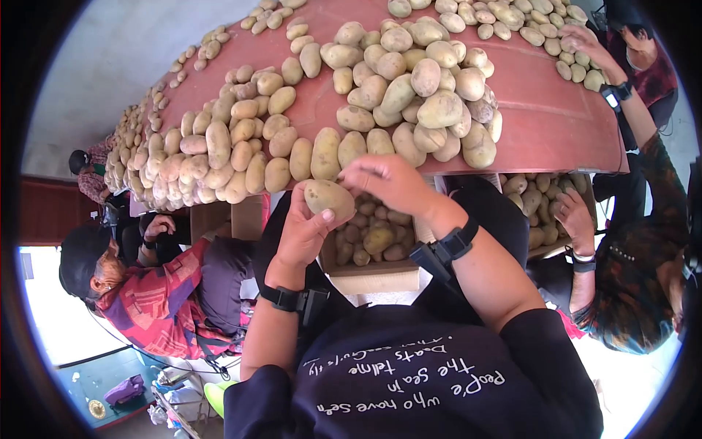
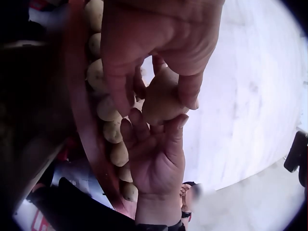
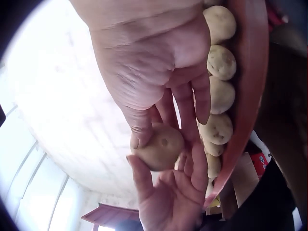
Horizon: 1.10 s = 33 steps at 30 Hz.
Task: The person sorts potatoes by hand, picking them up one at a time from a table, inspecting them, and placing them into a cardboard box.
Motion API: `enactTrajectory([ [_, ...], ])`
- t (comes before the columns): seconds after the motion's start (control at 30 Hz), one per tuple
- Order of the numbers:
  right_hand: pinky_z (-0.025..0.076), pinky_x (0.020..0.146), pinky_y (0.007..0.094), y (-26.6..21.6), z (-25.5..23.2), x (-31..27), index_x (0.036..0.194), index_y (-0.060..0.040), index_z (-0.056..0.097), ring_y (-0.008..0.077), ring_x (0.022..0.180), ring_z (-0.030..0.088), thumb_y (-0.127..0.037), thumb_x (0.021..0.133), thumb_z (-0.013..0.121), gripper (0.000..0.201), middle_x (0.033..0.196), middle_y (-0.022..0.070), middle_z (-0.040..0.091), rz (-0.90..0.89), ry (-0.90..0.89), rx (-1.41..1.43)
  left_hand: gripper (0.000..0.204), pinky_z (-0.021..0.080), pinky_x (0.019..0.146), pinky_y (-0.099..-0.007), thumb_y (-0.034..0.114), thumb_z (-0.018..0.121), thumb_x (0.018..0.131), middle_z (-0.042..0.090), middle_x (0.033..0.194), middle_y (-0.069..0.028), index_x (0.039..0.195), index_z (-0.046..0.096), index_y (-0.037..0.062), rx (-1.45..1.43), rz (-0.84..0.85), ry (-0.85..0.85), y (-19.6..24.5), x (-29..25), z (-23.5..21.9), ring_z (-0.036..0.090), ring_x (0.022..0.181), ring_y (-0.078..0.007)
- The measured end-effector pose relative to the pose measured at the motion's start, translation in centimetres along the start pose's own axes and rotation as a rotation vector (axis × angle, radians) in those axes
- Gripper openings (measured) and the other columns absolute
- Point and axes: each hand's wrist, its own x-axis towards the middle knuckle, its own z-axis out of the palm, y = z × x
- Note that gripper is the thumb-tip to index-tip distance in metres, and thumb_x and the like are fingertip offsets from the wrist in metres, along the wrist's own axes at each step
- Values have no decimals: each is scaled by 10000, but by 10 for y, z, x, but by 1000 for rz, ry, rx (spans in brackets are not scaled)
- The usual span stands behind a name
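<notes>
A pale yellow potato [image 1: 328, 199] is held up in front of the chest, above a carton of potatoes. My left hand [image 1: 298, 233] grips it, thumb on the near side and fingers round the other. From the right, my right hand [image 1: 395, 186] reaches over to the same potato, fingertips at its upper end. In the right wrist view the right thumb presses the side of the potato [image 3: 158, 147], with the fingers partly hidden behind it. The left wrist view has both hands about the potato [image 2: 162, 98].
A red table [image 1: 541, 124] bears heaps of potatoes [image 1: 409, 80] along its near edge. Below stands a cardboard box [image 1: 373, 282] of smaller potatoes, with another box [image 1: 548, 252] to the right. People sit close by: a patterned red sleeve [image 1: 161, 307] left, a hand [image 1: 574, 216] right.
</notes>
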Motion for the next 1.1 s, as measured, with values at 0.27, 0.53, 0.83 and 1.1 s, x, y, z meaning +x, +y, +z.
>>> enactTrajectory([
  [0.27,494,848,273,-4,-15,-1,1136,-29,624,131,968,624,-219,973,537,265,1022,60,664,126,156,221,483,581,808,-365,122,728,808,581,1046,-120,1183,442,19,466,-585,-117,-69,0,-31,636,954,-221],
  [0.53,494,845,280,-5,-14,0,1139,-24,621,134,978,620,-190,964,539,255,1032,66,659,138,173,172,656,546,757,-331,316,674,863,640,1058,-195,1329,412,-64,1054,-725,-204,-130,3,-27,669,923,-240],
  [0.83,500,832,283,-4,-12,1,1138,-8,612,138,965,626,-160,952,531,253,1022,79,664,171,170,131,448,523,838,-322,248,636,907,663,1086,-151,1253,542,-21,936,-563,-350,-27,17,-34,646,1001,-223],
  [1.1,483,798,259,8,3,1,1060,12,611,107,868,587,-128,926,554,202,930,45,647,257,122,30,228,526,797,-289,211,635,893,683,1010,-101,1004,629,12,835,-151,-13,67,85,-37,660,936,-171],
])
